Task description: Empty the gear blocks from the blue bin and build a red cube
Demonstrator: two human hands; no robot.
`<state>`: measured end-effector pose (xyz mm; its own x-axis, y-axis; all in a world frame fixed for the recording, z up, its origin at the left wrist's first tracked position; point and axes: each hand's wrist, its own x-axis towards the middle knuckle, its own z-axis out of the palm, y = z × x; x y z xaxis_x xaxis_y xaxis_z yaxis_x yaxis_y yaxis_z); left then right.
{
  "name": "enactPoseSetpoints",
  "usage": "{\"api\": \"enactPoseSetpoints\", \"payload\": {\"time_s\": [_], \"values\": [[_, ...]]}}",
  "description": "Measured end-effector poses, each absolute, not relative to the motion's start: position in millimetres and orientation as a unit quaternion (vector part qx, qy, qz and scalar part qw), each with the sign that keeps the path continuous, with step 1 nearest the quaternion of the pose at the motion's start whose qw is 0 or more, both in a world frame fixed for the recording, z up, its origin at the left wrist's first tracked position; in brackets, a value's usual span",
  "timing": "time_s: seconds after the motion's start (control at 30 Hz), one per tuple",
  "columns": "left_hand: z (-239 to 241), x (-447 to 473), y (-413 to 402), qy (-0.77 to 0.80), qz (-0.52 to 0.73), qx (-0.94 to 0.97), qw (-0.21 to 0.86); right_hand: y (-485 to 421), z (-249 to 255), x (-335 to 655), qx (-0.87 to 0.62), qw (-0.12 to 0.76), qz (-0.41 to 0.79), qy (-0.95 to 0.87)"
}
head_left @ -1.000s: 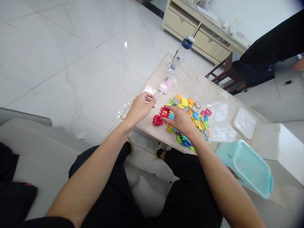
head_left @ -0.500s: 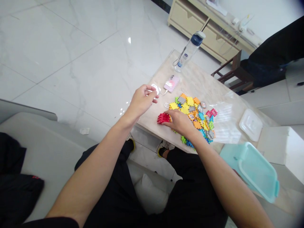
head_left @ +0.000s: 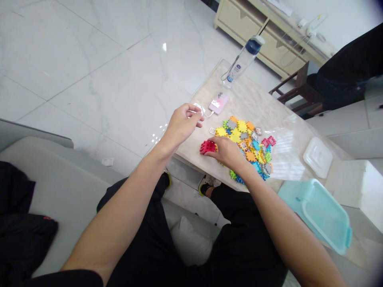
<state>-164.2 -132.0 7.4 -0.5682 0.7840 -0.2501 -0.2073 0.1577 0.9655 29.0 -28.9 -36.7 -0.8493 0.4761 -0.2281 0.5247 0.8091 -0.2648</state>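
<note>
My right hand grips a red interlocking toy block with toothed edges, held between thumb and fingers at the table's near edge. A loose pile of interlocking toy pieces in yellow, orange, grey, blue and green lies just beyond that hand. My left hand hovers to the left of the red block, fingers loosely bent and apart, with nothing visible in it. Partly behind its fingers is a small white object with a cable running to a pink phone-like device.
A water bottle stands at the table's far corner. On the right are a white lid, a turquoise bin and a white box. A dark chair and a person in dark clothing are beyond the table.
The view has shifted slightly. Both hands keep nearly the same places; the red block has turned a little in my right hand.
</note>
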Motion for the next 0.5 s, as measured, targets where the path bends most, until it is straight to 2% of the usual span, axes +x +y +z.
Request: {"api": "enactPoseSetpoints", "payload": {"time_s": [0.27, 0.5], "values": [[8, -163, -131, 0.643, 0.607, 0.221, 0.411, -34, -25, 25, 0.283, 0.111, -0.115, 0.946], [8, -162, -132, 0.643, 0.604, 0.226, 0.413, -34, -29, 27, 0.274, 0.107, -0.121, 0.948]]}}
